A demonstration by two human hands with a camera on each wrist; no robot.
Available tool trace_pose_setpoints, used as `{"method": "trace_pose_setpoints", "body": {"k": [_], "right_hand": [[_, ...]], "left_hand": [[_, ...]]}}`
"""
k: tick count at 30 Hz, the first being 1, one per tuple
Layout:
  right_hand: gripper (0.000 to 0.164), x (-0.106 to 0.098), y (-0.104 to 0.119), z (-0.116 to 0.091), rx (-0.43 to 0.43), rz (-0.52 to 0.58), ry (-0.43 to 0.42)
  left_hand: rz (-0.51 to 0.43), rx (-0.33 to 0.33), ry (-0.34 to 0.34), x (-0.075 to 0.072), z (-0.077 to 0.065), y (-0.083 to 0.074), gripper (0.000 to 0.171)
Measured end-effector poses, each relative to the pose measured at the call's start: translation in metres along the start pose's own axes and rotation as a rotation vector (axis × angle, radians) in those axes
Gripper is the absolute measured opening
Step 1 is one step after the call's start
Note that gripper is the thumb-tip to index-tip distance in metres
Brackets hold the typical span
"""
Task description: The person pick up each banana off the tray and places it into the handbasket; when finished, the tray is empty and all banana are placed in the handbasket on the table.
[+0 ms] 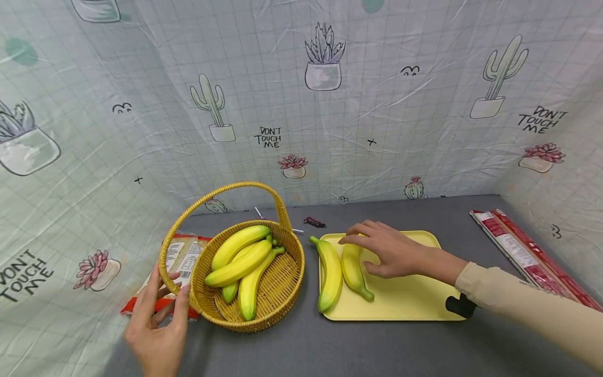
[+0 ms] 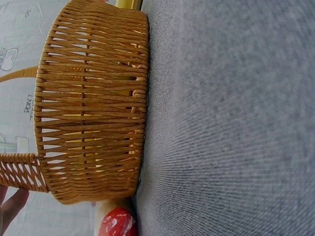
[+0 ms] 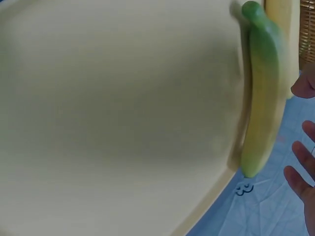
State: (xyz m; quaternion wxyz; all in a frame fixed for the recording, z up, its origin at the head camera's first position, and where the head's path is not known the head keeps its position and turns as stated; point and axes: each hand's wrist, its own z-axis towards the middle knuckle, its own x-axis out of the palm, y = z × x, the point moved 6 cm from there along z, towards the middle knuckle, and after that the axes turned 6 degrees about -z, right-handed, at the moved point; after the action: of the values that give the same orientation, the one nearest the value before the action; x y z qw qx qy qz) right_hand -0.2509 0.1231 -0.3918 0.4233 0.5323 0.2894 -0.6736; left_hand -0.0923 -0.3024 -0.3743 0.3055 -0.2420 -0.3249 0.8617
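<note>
Banana (image 1: 352,273) under the right hand (image 1: 391,250) lies on the tray (image 1: 414,309), its long axis running away from the person, stem end nearer them. The right hand is the closer one, its fingers spread and reaching across the fruit's far half, thumb on the side away from the left hand. A second banana (image 1: 332,275) lies just beside it toward the left hand, stem pointing the opposite way. The left hand (image 1: 157,335) pinches the handle (image 1: 207,198) of the basket (image 1: 254,326) near its foot; the basket, holding more bananas (image 1: 242,264), stands on the bench (image 1: 301,345) between the hands. In the head view the right fingers hide the far tip; the right wrist view shows that tip but cuts off most of the hand, and I cannot tell whether any finger touches the peel. The left wrist view catches only parts of the left fingers. Overlap makes the basket's count uncertain, and a packet (image 1: 190,251) beyond the left hand is partly covered.
</note>
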Motion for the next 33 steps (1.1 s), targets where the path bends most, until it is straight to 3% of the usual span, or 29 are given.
{"method": "trace_pose_setpoints", "body": {"k": [9,17,26,33], "right_hand": [[0.067,0.017,-0.009,-0.003,-0.027,0.01,-0.013],[0.056,0.03,-0.012,-0.005,-0.049,-0.011,-0.013],[0.048,0.034,-0.018,-0.013,0.014,-0.008,0.008],[0.044,0.032,-0.017,-0.023,0.012,0.01,0.007]], "left_hand": [[0.001,-0.007,-0.011,0.0,0.001,0.001,0.079],[0.001,-0.002,-0.03,0.001,0.0,-0.002,0.081],[0.008,-0.007,-0.007,0.001,0.0,0.002,0.08],[0.007,0.01,0.009,0.0,0.0,0.003,0.079]]}}
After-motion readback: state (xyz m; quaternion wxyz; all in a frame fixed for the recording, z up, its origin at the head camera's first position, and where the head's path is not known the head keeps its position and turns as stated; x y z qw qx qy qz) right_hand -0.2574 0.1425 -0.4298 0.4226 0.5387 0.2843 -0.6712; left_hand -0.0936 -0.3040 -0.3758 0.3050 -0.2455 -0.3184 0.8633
